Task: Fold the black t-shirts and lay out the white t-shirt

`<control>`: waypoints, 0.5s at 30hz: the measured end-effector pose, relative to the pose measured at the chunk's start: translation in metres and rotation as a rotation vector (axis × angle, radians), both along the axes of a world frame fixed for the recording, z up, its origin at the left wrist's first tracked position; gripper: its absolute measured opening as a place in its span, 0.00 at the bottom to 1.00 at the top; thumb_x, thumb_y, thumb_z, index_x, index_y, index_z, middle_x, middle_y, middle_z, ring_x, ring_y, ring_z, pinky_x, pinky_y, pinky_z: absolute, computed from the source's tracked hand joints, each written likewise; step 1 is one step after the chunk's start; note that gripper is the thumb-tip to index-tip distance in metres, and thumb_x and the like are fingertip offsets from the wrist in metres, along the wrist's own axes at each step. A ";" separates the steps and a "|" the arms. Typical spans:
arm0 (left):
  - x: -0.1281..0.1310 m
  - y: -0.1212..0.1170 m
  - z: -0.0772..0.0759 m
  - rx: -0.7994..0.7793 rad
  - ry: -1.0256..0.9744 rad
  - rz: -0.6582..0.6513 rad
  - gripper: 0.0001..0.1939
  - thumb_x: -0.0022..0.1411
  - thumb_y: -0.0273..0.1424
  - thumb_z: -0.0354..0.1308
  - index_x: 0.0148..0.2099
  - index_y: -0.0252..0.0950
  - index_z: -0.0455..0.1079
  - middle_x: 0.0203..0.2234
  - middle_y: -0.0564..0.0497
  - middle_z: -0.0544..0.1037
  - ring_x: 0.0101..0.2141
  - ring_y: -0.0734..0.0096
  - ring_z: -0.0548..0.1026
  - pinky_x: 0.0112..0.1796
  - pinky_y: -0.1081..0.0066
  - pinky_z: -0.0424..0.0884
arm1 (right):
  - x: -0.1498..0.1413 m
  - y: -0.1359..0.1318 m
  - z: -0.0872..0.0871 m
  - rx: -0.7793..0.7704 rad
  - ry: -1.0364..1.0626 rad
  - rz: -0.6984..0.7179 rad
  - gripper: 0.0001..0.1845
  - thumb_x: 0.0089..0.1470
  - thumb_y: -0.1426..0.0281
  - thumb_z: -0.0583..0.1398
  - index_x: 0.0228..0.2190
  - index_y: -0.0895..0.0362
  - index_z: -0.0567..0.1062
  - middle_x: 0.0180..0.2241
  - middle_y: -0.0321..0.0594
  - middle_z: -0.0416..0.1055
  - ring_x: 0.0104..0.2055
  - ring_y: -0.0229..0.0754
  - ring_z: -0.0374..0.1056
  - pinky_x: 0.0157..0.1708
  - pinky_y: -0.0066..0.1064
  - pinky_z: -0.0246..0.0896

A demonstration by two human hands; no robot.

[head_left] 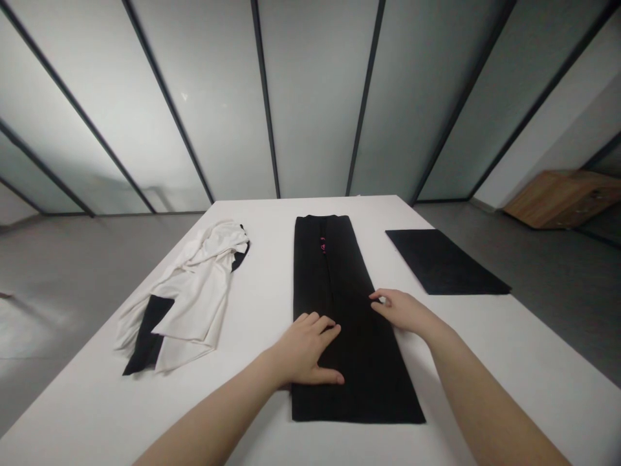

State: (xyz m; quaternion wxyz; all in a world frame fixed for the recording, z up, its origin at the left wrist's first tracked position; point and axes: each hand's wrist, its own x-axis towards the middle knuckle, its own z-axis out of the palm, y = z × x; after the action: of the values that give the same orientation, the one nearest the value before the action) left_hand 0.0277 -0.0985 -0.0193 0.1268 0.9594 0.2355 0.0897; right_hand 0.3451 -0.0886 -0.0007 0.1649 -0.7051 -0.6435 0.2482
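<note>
A pair of black trousers (pixel 356 369) lies flat and lengthwise in front of me, the waist at the far end and the wide hems toward me. Small pink marks show near the waist. My left hand (pixel 308 349) rests on the left side of the cloth, fingers loosely bent and thumb stretched out apart from them. At the right edge, my right hand (pixel 400 309) has thumb and forefinger brought together on the side of the trousers. Its other fingers are curled and partly hidden.
A crumpled white garment (pixel 204 278) with black parts lies on the left of the white table (pixel 262 259). A flat, dark folded cloth (pixel 446 262) is at the right edge. Behind stand frosted glass panels (pixel 315 97); a wooden cabinet (pixel 557 197) is at far right.
</note>
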 end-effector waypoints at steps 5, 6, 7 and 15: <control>-0.002 0.005 0.003 -0.089 -0.083 -0.042 0.40 0.64 0.59 0.64 0.70 0.42 0.70 0.61 0.41 0.75 0.57 0.48 0.74 0.62 0.51 0.64 | -0.035 0.005 0.010 0.201 -0.001 -0.003 0.13 0.65 0.64 0.59 0.45 0.54 0.82 0.39 0.44 0.80 0.41 0.48 0.75 0.45 0.36 0.66; -0.002 0.006 0.002 -0.097 -0.095 -0.042 0.39 0.64 0.58 0.64 0.69 0.43 0.71 0.61 0.41 0.76 0.57 0.48 0.74 0.61 0.51 0.65 | -0.044 0.007 0.009 0.233 0.025 0.028 0.13 0.64 0.65 0.60 0.46 0.54 0.82 0.41 0.44 0.80 0.43 0.47 0.74 0.46 0.36 0.66; -0.002 0.006 0.000 -0.105 -0.105 -0.045 0.37 0.64 0.57 0.65 0.68 0.43 0.72 0.61 0.41 0.76 0.57 0.48 0.74 0.61 0.51 0.65 | -0.053 0.010 0.008 0.242 0.052 0.068 0.13 0.64 0.65 0.60 0.46 0.53 0.82 0.42 0.43 0.80 0.43 0.46 0.74 0.46 0.35 0.66; 0.004 0.000 -0.001 -0.210 -0.167 -0.210 0.35 0.66 0.54 0.65 0.68 0.44 0.70 0.62 0.42 0.75 0.56 0.52 0.75 0.57 0.57 0.68 | -0.101 0.062 -0.010 0.292 -0.225 0.154 0.32 0.69 0.57 0.59 0.69 0.54 0.69 0.63 0.56 0.70 0.64 0.60 0.66 0.63 0.47 0.58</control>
State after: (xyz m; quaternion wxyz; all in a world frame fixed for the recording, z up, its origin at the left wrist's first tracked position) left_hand 0.0322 -0.0987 -0.0202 0.2543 0.9494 0.1306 0.1303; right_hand 0.2438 -0.0262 -0.0102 0.1729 -0.6455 -0.7392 0.0838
